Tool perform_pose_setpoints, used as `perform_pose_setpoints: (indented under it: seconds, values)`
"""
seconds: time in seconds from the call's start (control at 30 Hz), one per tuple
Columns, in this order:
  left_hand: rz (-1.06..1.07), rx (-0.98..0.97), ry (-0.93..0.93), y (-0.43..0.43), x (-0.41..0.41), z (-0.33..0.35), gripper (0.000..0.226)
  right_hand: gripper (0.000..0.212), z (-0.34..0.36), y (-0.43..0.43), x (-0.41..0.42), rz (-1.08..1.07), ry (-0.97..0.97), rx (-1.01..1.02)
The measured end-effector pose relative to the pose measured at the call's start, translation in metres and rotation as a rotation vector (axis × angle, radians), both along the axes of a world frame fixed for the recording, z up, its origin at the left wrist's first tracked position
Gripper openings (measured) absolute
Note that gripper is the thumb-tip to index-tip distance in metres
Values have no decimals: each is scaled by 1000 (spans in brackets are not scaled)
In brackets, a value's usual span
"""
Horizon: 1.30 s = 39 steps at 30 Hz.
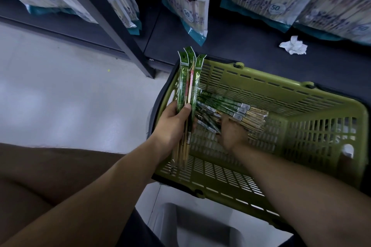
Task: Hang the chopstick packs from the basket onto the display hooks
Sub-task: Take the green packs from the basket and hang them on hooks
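One view only: your head camera, wide-angle, looks forward and steeply down, close over the basket (301, 126); floor (60, 96) at your left, shelf base (251, 50) beyond it.

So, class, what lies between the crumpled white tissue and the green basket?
Nothing: in the head view, only bare dark shelf base separates the tissue from the basket.

- Right hand (232, 134): fingertips buried among the loose packs (244, 110) on the basket (301, 94) floor, motion-blurred; possibly pinching one, cannot tell
- Hanging bags (188, 2) cut off by the top edge
- Print on the held packs (187, 78) in the left hand (172, 124) too small to read
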State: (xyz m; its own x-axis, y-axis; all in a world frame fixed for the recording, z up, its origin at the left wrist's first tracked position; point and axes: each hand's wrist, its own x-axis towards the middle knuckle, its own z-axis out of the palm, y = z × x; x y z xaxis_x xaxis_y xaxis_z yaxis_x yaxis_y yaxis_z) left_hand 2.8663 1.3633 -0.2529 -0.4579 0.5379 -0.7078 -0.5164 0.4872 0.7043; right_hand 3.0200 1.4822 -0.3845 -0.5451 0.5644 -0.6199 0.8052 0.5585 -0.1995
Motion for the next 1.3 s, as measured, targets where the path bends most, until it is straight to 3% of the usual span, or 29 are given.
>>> perform_pose_setpoints:
  seconds: [0.3, 0.53, 0.67, 0.73, 0.87, 0.97, 1.07, 1.17, 1.2, 1.3]
  values:
    - [5, 9, -15, 2, -1, -6, 19, 54, -8, 0, 5, 62, -10, 31]
    - [10, 14, -32, -1, -2, -11, 25, 29, -3, 3, 0, 111, -9, 28]
    - [-32, 29, -43, 1, -2, -9, 46, 33, 15, 14, 3, 20, 98, -151]
    - [-89, 7, -2, 3, -1, -8, 58, 23, 32, 24, 2, -76, 182, -264]
    - [-69, 21, 33, 11, 3, -1, 38, 17, 81, 41, -7, -188, 354, -407]
    - [4, 48, -51, 18, 9, 11, 29, 21, 121, 45, -14, -224, 476, -468]
    - [47, 145, -217, 25, 17, 28, 35, 12, 157, 44, -20, -224, 605, -454]
    - [7, 257, -291, 30, 20, 51, 32, 8, 193, 41, -22, -87, 632, -281]
    - [-13, 291, -295, 32, 19, 60, 32, 16, 204, 40, -22, -7, 602, -189]
    - [-12, 326, -235, 40, 19, 84, 42, 66, 236, 38, -17, 223, 455, 69]
